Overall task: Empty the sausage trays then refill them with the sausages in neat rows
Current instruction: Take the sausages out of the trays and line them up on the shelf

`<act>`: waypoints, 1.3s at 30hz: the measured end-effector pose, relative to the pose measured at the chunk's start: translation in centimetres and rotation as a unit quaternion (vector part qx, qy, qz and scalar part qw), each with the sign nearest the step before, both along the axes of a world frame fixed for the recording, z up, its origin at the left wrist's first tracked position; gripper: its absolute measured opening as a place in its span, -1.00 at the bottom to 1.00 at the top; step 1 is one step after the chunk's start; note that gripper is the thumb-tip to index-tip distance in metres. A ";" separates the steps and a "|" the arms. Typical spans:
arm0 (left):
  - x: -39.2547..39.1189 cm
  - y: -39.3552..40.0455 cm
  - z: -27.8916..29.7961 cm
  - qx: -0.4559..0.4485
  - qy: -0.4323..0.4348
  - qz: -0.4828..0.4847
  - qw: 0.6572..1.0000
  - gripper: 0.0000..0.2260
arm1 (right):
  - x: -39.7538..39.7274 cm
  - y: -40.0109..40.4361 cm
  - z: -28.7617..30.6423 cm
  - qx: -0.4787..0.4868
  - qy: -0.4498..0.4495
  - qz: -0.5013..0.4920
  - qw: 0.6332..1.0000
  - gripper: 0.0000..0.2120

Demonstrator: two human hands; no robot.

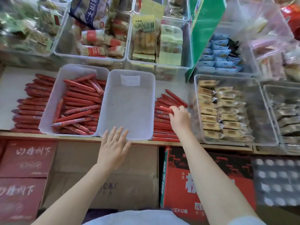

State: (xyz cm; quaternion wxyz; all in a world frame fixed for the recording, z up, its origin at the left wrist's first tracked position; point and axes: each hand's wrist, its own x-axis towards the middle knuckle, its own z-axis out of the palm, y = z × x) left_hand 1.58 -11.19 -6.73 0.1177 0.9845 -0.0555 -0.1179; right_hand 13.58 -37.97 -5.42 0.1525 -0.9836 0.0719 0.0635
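Observation:
Two white plastic trays stand side by side on the shelf. The left tray [48, 101] holds a jumble of red wrapped sausages [79, 104]. The right tray [129, 103] is bare inside. More sausages lie stacked on the shelf left of the trays [30, 104] and right of them [164, 125]. My right hand [179, 117] curls its fingers round one red sausage [165, 108] on top of the right pile. My left hand [113, 145] hovers with spread straight fingers at the near rim of the bare tray, holding nothing.
Clear bins of wrapped snacks [227, 111] stand right of the sausage pile, and more bins [97, 33] line the back. A green carton [204, 30] leans behind. Red and brown cardboard boxes [105, 176] sit below the shelf's front edge.

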 end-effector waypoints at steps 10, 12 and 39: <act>0.2 0.0 0.2 0.021 0.024 -0.024 0.999 -0.51 | 1.0 0.2 -3.6 0.007 -0.004 -0.026 1.000 -0.55; 0.3 0.1 -0.1 0.021 0.029 -0.030 0.999 -0.48 | 1.5 0.2 -3.1 -0.032 0.023 0.020 0.999 -0.61; -3.4 23.5 1.1 -0.072 0.078 0.033 0.994 -0.38 | 0.5 36.2 -2.0 0.049 0.117 0.282 0.951 -0.78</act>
